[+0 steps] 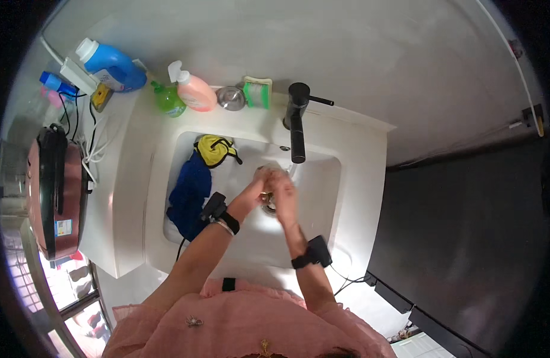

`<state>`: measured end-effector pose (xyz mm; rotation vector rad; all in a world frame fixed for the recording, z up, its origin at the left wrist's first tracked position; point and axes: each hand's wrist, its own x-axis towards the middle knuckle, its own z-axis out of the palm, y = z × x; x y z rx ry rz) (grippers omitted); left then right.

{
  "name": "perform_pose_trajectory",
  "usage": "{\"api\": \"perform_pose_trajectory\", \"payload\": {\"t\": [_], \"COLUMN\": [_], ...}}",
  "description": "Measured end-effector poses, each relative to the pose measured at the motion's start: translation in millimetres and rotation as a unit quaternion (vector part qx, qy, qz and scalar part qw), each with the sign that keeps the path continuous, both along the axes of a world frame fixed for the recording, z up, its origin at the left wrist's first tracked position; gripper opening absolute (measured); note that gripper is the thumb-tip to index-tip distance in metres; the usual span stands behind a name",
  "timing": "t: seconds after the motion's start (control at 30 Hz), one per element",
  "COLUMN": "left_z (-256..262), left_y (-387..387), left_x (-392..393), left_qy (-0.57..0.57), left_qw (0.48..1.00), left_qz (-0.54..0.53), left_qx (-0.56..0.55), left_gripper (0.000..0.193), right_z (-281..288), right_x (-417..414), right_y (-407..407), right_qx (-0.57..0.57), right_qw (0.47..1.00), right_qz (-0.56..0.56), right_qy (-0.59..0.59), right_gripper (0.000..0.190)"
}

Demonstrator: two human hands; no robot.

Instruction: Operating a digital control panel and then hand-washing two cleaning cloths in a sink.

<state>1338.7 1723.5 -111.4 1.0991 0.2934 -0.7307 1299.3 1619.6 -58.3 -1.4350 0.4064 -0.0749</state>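
Observation:
My left hand (255, 187) and my right hand (284, 192) are together over the basin of a white sink (317, 201), just below the spout of a black faucet (297, 129). Both are blurred, and whether anything is between them cannot be told. Beneath them the round metal drain (269, 208) partly shows. A dark blue cloth (190, 192) lies along the basin's left side, touching a yellow cloth with black edging (214, 150) at the back left.
Behind the basin stand a green bottle (168, 100), a pink spray bottle (196, 93), a clear round container (231, 98) and a green-bristled brush (258, 93). Further left are a blue detergent bottle (116, 67), a white power strip (78, 75) with cables and a pinkish appliance (69, 192).

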Motion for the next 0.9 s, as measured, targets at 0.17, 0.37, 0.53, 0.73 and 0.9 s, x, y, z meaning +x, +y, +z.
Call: {"api": "perform_pose_trajectory", "payload": {"t": [0.17, 0.37, 0.53, 0.73, 0.9], "left_z": [-96, 33, 79, 122, 160], "left_y": [28, -21, -5, 3, 7], "left_x": [-18, -29, -22, -7, 1], "left_qy": [0.121, -0.026, -0.129, -0.186, -0.212], "left_qw": [0.899, 0.999, 0.99, 0.98, 0.97], "left_qz": [0.048, -0.011, -0.025, -0.04, -0.092], "left_qx": [-0.418, -0.036, 0.052, 0.055, 0.079], "left_gripper": [0.032, 0.034, 0.044, 0.05, 0.053], "right_z": [22, -73, -76, -46, 4], "right_x": [-8, -2, -13, -25, -10], "right_y": [71, -30, -48, -61, -56], "right_qx": [-0.193, -0.263, 0.039, -0.06, -0.098], "right_qw": [0.959, 0.95, 0.978, 0.991, 0.995], "right_qz": [0.073, -0.105, 0.004, 0.083, 0.032], "right_qy": [-0.193, 0.135, 0.203, 0.09, 0.013], "right_gripper": [0.023, 0.025, 0.034, 0.069, 0.071]}}
